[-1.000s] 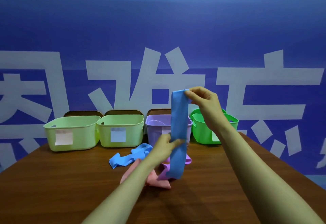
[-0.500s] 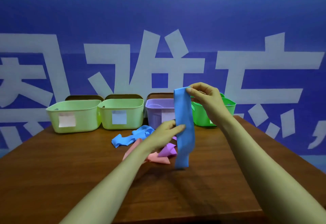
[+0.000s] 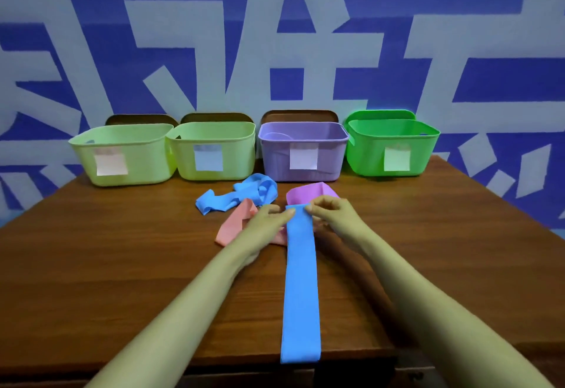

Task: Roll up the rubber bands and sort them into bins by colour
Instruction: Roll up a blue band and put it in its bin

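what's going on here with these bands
A person has a long blue band stretched flat along the wooden table, near end over the front edge. The right hand pinches its far end and the left hand touches that end with straight fingers, likely to begin rolling. A second blue band, a pink band and a purple band lie loose near the hands. A pale green bin, a second pale green bin, a purple bin and a green bin stand behind.

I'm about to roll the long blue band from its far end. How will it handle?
Probably floppy: the blue band lies limp and flat along the table. Likely thin and light, since the other blue band sits crumpled in loose folds. It may slide as you roll, as nothing weighs down its near end.
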### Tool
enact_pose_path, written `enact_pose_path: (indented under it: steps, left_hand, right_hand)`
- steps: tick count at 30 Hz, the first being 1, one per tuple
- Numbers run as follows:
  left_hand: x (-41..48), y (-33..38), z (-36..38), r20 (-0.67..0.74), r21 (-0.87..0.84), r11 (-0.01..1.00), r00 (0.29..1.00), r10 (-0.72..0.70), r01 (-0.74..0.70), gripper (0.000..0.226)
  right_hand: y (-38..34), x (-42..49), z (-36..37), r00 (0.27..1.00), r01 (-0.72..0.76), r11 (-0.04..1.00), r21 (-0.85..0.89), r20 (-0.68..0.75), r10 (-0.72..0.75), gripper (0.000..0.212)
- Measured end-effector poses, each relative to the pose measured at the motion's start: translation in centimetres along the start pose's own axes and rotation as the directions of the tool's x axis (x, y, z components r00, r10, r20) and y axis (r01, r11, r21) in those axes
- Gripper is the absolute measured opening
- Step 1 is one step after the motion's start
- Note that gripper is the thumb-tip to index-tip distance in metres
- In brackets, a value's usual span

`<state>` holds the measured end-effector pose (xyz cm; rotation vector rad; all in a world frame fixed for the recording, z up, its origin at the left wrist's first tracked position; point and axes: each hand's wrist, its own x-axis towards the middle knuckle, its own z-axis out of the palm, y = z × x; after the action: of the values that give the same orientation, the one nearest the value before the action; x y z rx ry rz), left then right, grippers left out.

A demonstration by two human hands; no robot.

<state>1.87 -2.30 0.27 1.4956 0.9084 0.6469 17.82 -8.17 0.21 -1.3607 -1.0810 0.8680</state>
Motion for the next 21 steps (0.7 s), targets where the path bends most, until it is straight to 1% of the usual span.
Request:
enact_pose_path:
  steps: [1,2,3,7,10,12,15,17,19,21]
  left_hand:
    - [0.9,-0.3,0.1,-0.070,0.004,1.000,0.998,0.005,-0.005,0.052]
    - [1.9,-0.6,0.3,-0.109,0.016,1.000,0.994,0.014,-0.013,0.047]
    - [2.8,-0.8,0.5,-0.123,0.032,0.999,0.992,0.032,-0.028,0.044]
    - [5.8,-1.9,0.8,-0.097,0.139,0.989,0.993,0.072,-0.058,0.024]
    - [7.1,-2.7,0.6,-0.146,0.163,0.980,0.980,0.135,-0.111,0.008]
    - [7.5,-3.3,0.6,-0.190,0.148,0.977,0.966,0.177,-0.150,0.005]
    - [7.5,-3.3,0.9,-0.211,0.132,0.964,0.944,0.253,-0.229,0.006]
    - [7.5,-3.2,1.0,-0.220,0.171,0.942,0.920,0.323,-0.290,0.006]
    - [7.2,-2.9,1.0,-0.237,0.224,0.905,0.880,0.411,-0.362,0.005]
    - [6.9,-2.7,1.0,-0.252,0.247,0.877,0.846,0.470,-0.413,0.006]
  right_hand:
    - [1.5,0.7,0.1,1.000,-0.028,1.000,-0.005,-0.008,0.028,0.017]
    - [2.7,1.3,0.2,0.999,-0.043,0.999,-0.001,-0.022,0.043,0.016]
    - [3.5,1.9,0.3,0.998,-0.045,0.999,0.004,-0.033,0.046,0.014]
    - [4.3,3.7,0.3,0.999,-0.001,1.000,0.022,-0.053,0.002,0.014]
    - [4.4,4.7,0.3,0.999,0.000,1.000,0.022,-0.050,0.001,0.012]
    - [4.9,5.1,0.4,0.998,0.009,1.000,0.016,-0.054,-0.009,0.011]
    - [5.4,5.1,0.3,0.997,0.049,0.999,0.021,-0.065,-0.048,0.006]
    - [5.3,4.9,0.3,0.989,0.111,0.994,-0.005,-0.094,-0.111,0.011]
    - [5.0,4.7,0.4,0.976,0.173,0.985,-0.011,-0.129,-0.173,0.012]
    - [4.8,4.6,0.4,0.959,0.231,0.973,-0.029,-0.160,-0.232,0.014]
